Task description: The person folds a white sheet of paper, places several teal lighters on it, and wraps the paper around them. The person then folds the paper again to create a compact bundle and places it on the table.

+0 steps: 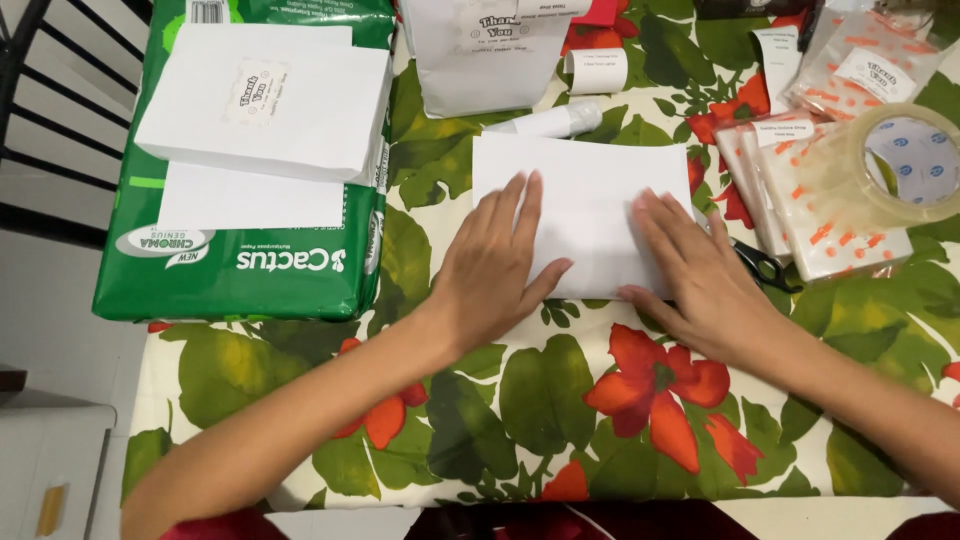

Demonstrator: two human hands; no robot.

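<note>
White paper (585, 200): left hand (495, 265), right hand (700, 275) pressed flat, fingers spread, gripping nothing.

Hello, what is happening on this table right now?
A person presses both palms flat on a folded white sheet of paper lying on a flowered tablecloth. The left hand covers its left half, the right hand its right edge. A green ream of paper with white envelopes on top lies to the left; a roll of clear tape, small packets and black scissors lie to the right.
</note>
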